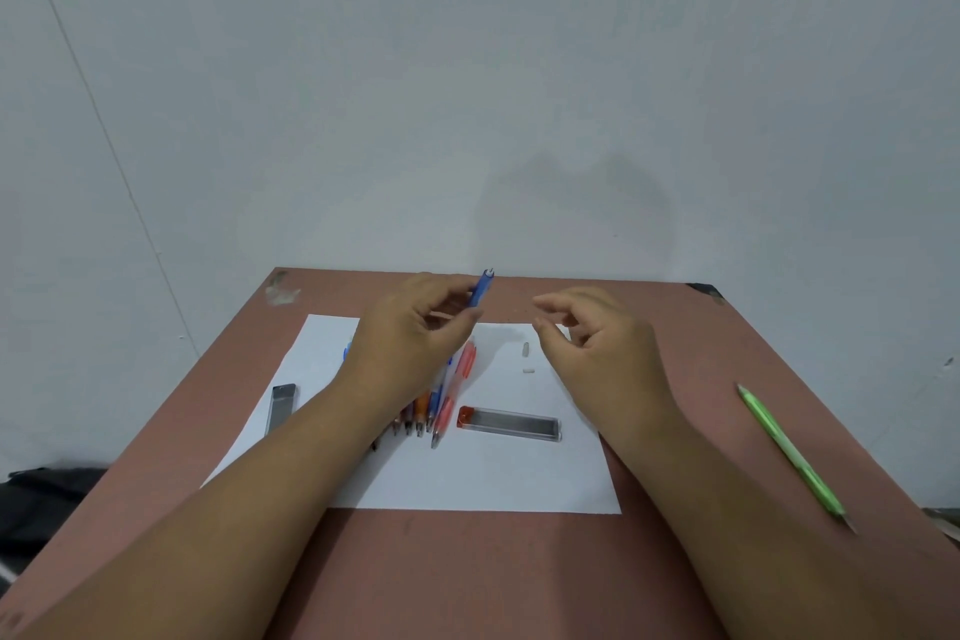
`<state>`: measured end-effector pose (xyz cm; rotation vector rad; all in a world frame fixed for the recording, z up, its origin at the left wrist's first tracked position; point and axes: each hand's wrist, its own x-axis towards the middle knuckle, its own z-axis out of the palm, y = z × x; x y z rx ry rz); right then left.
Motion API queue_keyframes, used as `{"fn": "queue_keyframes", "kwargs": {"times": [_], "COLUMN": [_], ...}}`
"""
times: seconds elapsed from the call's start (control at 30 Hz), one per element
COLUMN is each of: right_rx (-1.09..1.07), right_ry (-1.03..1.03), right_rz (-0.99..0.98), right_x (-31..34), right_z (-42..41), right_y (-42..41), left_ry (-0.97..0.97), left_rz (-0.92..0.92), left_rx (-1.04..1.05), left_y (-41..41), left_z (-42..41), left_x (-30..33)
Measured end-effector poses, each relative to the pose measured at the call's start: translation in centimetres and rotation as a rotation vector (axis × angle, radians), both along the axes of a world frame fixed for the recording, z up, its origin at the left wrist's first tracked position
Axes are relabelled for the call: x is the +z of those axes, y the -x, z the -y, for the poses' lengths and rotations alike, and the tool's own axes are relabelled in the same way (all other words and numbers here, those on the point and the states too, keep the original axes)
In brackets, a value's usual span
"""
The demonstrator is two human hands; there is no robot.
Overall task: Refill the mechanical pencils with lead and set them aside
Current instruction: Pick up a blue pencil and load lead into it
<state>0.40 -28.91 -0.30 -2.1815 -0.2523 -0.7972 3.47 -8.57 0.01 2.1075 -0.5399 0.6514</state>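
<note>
My left hand (pixel 415 333) grips a blue mechanical pencil (pixel 480 288), whose open top end points up and away. Just right of it my right hand (pixel 592 343) hovers with thumb and forefinger pinched close together; whether a lead is between them is too fine to see. Under my left hand several mechanical pencils (pixel 441 395) in red, orange and blue lie bunched on a white sheet of paper (pixel 467 473). A clear lead case with a red cap (pixel 509 424) lies on the sheet to their right. Two small white pieces (pixel 526 359) lie near my right hand.
A second, dark lead case (pixel 280 405) lies at the sheet's left edge. A green mechanical pencil (pixel 789 452) lies alone on the brown table (pixel 467 572) at the right. A pale wall stands close behind the table. Dark cloth (pixel 47 489) lies off the table's left side.
</note>
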Motion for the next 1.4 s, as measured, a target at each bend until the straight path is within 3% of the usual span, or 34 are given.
{"fn": "queue_keyframes", "kwargs": {"times": [0.4,0.7,0.83,0.97,1.07,1.4], "right_rx": [-0.058,-0.031,-0.02,-0.013,-0.018,-0.018], "right_ry": [0.276,0.406,0.313,0.08,0.052,0.12], "right_rz": [-0.395,-0.445,-0.343,-0.058,0.064,0.107], "right_x": [-0.7,-0.7,0.1,0.6,0.9,0.7], "right_z": [0.6,0.3,0.0,-0.2,-0.2,-0.1], "right_y": [-0.9,-1.1,-0.3,0.4,0.7,0.6], "left_ry": [0.013,-0.055,-0.048,-0.073,-0.084,-0.111], "left_rz": [-0.033,0.042,0.016,0.005,0.013,0.04], "left_rx": [0.002,0.09,0.1,0.101,0.091,0.082], "left_y": [0.3,-0.2,-0.3,-0.3,-0.3,-0.5], "left_z": [0.1,-0.2,-0.4,-0.2,-0.2,-0.1], "left_x": [0.3,0.5,0.5,0.5,0.4,0.2]}}
